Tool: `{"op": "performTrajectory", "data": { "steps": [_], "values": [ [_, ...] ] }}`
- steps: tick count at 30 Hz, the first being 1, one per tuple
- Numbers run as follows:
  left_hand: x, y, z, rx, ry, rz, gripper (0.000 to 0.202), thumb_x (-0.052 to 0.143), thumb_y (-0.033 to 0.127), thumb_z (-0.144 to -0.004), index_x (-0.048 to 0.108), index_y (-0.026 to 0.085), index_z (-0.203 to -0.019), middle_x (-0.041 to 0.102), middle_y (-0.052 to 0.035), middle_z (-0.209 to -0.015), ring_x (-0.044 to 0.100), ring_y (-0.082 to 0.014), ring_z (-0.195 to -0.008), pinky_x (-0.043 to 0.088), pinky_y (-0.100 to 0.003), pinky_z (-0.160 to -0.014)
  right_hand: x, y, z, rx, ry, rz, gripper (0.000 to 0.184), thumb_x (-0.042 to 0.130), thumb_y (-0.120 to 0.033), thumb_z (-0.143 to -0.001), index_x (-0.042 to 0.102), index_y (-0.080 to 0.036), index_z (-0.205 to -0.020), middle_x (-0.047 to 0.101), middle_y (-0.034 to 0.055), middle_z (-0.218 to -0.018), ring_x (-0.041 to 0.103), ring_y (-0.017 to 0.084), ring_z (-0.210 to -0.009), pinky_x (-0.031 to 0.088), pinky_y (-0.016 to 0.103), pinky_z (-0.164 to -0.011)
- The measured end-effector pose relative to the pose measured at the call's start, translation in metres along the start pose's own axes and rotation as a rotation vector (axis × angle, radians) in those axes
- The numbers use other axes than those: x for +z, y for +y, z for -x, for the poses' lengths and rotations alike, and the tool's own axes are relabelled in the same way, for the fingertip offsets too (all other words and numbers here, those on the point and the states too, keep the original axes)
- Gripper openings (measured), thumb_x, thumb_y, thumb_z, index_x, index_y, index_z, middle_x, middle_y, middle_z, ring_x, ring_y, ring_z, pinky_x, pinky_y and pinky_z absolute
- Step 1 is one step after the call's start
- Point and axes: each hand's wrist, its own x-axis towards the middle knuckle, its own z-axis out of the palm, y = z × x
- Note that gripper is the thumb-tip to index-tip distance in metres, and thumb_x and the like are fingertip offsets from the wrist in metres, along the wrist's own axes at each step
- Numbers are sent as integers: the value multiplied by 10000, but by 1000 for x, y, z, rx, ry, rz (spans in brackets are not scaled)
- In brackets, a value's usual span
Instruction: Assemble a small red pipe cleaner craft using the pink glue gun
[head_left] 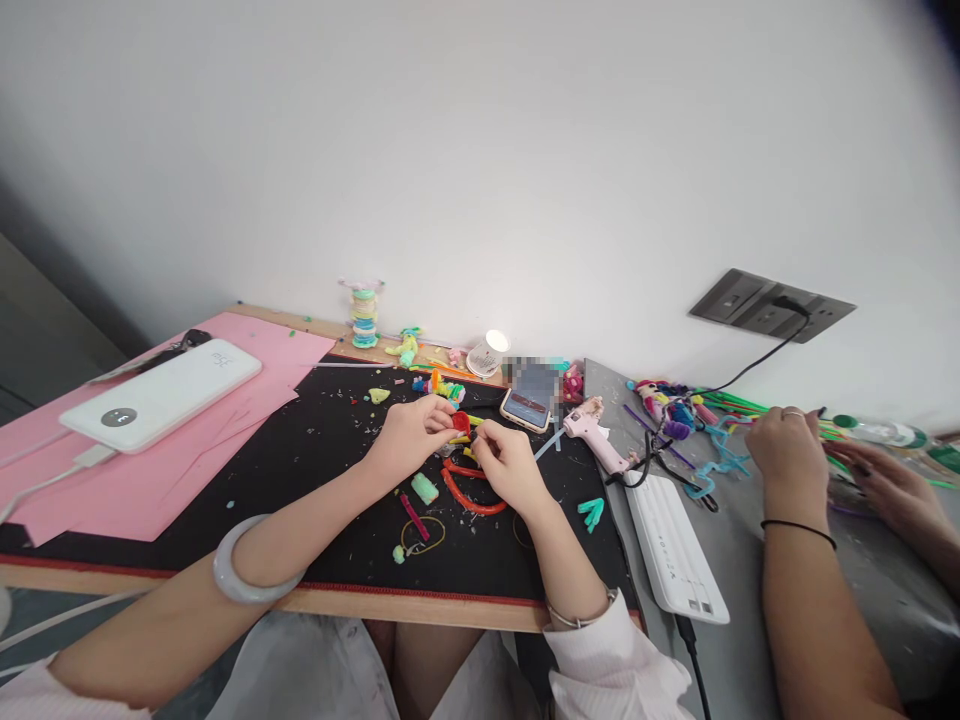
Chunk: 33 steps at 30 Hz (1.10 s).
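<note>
Over the black mat (300, 470), my left hand (416, 438) pinches a small red fuzzy piece (460, 424) between thumb and fingers. My right hand (512, 468) is closed close beside it, fingertips almost meeting the left ones; whatever it grips is too small to make out. Beneath the hands lie a curved orange-red fuzzy stem (480, 508) and yellow bits, partly covered. Nearer me are a pale green fuzzy piece (424, 488), a magenta strip (414, 518) and a thin elastic loop (433, 535). A teal folded piece (591, 514) rests right of my right wrist.
Behind the hands are a phone (529, 396), a paper cup (489, 354) and a colourful fuzzy stack (365, 318). A pink glue gun (596, 436) and white power bank (675, 545) lie right, beside another person's hands (791, 455). Pink paper (180, 490) holds another power bank (161, 395).
</note>
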Motion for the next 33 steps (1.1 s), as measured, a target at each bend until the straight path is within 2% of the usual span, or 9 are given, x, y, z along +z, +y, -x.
{"op": "performTrajectory", "data": {
  "steps": [10, 19, 33],
  "values": [
    [-1, -1, 0, 21, -28, -35, 204, 636, 255, -686, 562, 172, -857, 674, -23, -729, 660, -166, -674, 552, -301, -655, 0, 0, 0, 2, 0, -13, 193, 398, -160, -819, 395, -185, -628, 371, -50, -545, 345, 93, -504, 253, 221, -504],
    [-1, -4, 0, 52, -18, -57, 212, 641, 287, -681, 562, 173, -841, 677, -26, -723, 659, -170, -660, 554, -305, -637, 0, 0, 0, 3, -7, -34, 186, 396, -163, -823, 420, -183, -639, 379, -50, -541, 343, 93, -494, 256, 222, -496],
    [1, -6, 1, 6, -20, -14, 205, 665, 274, -660, 558, 169, -801, 679, -29, -725, 667, -175, -693, 560, -314, -679, 1, 1, 0, 14, -18, -41, 183, 387, -159, -832, 435, -180, -657, 431, -42, -557, 376, 96, -506, 255, 227, -505]
  ]
}}
